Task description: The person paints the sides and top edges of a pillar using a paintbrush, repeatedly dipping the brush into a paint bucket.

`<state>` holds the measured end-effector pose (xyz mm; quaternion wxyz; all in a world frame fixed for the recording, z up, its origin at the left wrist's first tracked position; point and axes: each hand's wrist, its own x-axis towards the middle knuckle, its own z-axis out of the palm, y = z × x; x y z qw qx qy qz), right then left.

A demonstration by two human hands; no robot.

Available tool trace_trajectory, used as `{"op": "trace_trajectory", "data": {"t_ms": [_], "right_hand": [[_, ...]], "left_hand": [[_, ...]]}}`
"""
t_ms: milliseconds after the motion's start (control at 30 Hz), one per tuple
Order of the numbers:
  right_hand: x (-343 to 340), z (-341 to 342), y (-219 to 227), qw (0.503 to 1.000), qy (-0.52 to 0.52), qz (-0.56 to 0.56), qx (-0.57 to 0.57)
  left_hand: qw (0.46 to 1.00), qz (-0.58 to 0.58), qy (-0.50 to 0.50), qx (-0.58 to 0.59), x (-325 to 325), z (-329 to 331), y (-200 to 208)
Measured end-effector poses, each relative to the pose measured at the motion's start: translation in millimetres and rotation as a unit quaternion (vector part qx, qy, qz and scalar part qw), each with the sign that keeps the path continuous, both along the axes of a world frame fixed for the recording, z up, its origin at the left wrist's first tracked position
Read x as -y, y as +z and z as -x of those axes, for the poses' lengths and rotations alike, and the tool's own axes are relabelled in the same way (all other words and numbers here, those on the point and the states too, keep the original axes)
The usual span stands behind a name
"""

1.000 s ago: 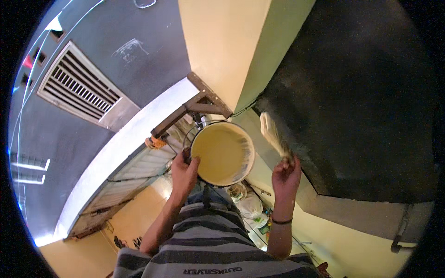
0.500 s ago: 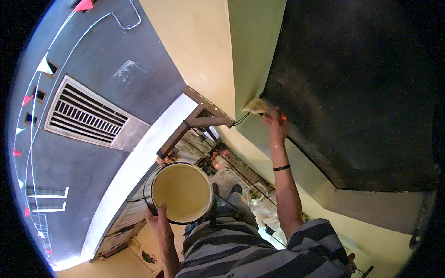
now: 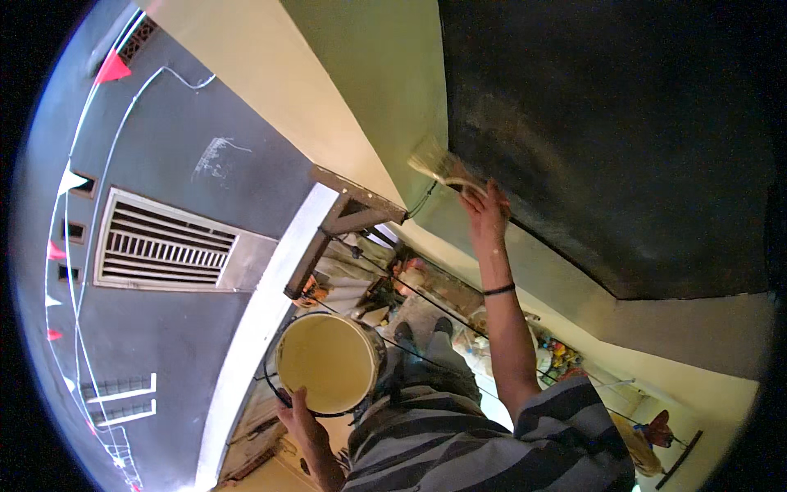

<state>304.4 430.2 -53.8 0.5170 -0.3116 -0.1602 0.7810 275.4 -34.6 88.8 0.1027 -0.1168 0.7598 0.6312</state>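
Note:
In my right hand (image 3: 489, 217), raised ahead of me, is a wide flat paintbrush (image 3: 432, 160) with pale bristles. The bristles meet or nearly meet the greenish wall band (image 3: 402, 74), close to the edge of a large black surface (image 3: 607, 148); whether they touch is hard to tell. Low on the left, my left hand (image 3: 302, 420) grips a round bucket (image 3: 378, 348) by its near rim, beside the dark wire handle. Cream-coloured paint (image 3: 328, 365) shows inside the bucket, which is held in front of my striped shirt.
A brown timber bracket (image 3: 361, 216) juts out left of the brush, with a thin wire near its end. Below lie my feet, dark cords and assorted clutter (image 3: 410, 279). Left stands a grey wall with a white louvred vent (image 3: 168, 246) and strings of small flags.
My view has shifted, and the bracket sits slightly lower and left. The brush has moved up along the black surface's edge. The bucket stays in my left hand, tilted a little differently.

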Motion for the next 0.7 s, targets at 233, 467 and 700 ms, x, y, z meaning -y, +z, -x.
{"op": "trace_trajectory", "data": {"t_ms": [233, 467, 700], "right_hand": [[5.5, -8.6, -22.1, 0.971, -0.007, -0.162, 0.174], [7.6, -1.1, 211.9, 0.960, -0.034, -0.272, 0.057], [-3.7, 26.0, 98.5, 0.980, -0.055, -0.176, -0.071]], "left_hand": [[0.999, -0.004, -0.027, -0.024, -16.9, -9.3, 13.0], [0.999, 0.005, -0.005, -0.048, -7.1, -7.2, 13.8], [0.997, 0.024, -0.008, -0.068, -24.4, -14.5, 23.5]]}}
